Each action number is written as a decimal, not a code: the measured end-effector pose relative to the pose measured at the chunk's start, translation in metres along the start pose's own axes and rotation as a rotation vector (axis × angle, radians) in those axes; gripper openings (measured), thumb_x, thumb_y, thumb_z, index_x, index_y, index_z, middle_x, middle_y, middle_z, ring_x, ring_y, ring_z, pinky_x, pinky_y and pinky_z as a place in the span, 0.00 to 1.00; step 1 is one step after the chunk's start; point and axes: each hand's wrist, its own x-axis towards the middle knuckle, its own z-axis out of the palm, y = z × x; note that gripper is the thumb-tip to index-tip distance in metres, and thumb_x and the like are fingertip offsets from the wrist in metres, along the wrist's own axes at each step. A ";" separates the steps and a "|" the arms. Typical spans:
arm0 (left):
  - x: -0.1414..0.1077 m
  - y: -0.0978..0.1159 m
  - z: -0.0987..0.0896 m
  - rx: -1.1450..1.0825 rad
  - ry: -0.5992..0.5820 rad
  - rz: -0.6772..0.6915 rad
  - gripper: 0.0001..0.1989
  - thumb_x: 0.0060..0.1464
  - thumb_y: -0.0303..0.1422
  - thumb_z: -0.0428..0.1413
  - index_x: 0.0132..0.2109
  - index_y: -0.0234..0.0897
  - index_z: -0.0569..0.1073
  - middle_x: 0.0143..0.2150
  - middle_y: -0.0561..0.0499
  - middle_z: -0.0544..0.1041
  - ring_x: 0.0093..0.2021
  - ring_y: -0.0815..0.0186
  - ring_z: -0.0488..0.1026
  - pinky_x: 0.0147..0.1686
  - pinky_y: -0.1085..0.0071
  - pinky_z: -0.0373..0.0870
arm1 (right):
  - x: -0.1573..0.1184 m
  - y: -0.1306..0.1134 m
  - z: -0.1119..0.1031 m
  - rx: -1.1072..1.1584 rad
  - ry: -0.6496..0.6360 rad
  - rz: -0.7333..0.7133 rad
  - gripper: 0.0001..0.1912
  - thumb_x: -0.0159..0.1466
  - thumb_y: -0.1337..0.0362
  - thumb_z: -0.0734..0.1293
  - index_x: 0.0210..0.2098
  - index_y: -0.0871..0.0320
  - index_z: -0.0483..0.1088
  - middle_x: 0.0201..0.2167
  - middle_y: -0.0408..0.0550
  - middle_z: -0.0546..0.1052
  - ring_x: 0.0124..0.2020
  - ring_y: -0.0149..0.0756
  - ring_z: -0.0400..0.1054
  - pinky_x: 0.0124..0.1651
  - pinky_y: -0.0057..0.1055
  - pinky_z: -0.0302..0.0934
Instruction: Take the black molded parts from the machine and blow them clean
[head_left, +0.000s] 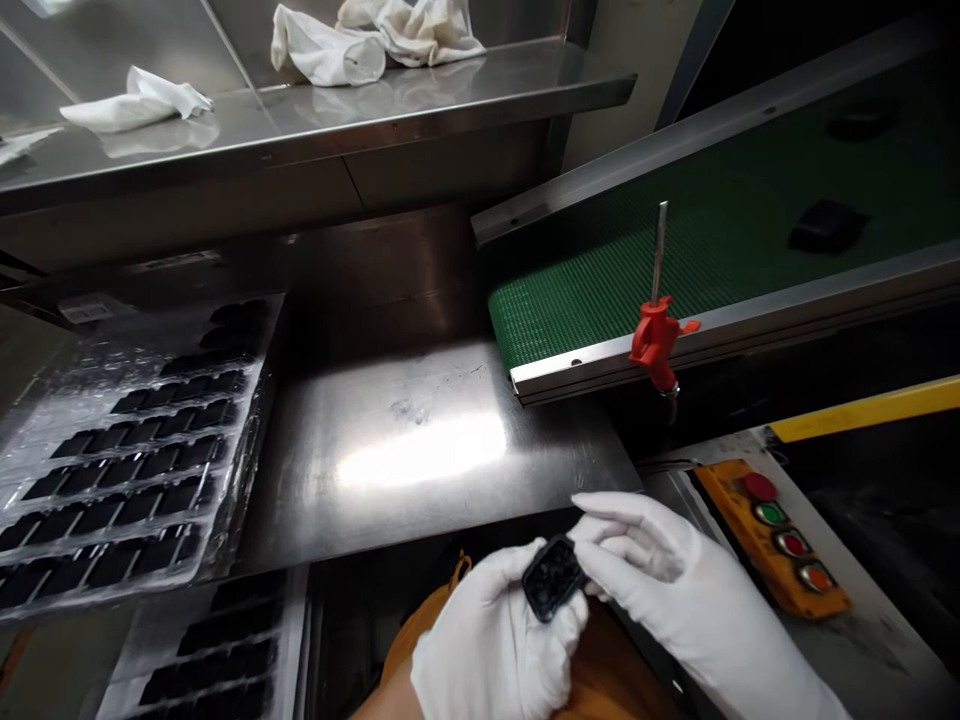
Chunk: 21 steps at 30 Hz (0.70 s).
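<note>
A small black part, hollow on its upper side, (553, 577) is held low in front of me, below the front edge of the steel table. My left hand (502, 632), in a white glove, is closed round its left and lower sides. At its right edge are the thumb and fingertips of my right hand (649, 560), also gloved in white; the fingers are bent and seem to touch the part. The contact behind the part is hidden.
Trays (255, 440) of black parts are at the left, beside the steel table (360, 520). A green conveyor (600, 290) carries black pieces at the right, with a red air gun (655, 345) at its edge. An orange button box (780, 540) sits lower right. White cloths (330, 50) lie on a shelf.
</note>
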 end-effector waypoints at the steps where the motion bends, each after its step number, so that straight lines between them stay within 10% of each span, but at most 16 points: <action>1: 0.000 0.000 -0.001 0.003 -0.006 -0.013 0.17 0.63 0.36 0.50 0.41 0.25 0.77 0.34 0.45 0.83 0.31 0.71 0.80 0.31 0.83 0.72 | -0.001 -0.001 0.000 -0.004 0.002 0.007 0.21 0.52 0.56 0.74 0.42 0.57 0.71 0.29 0.43 0.77 0.29 0.31 0.71 0.35 0.27 0.70; 21: 0.008 0.001 -0.010 0.039 0.248 -0.052 0.16 0.62 0.32 0.49 0.44 0.24 0.77 0.27 0.42 0.80 0.24 0.67 0.75 0.26 0.75 0.68 | 0.002 0.001 -0.003 -0.117 0.096 0.197 0.19 0.52 0.55 0.71 0.41 0.57 0.72 0.24 0.42 0.74 0.25 0.32 0.69 0.32 0.30 0.70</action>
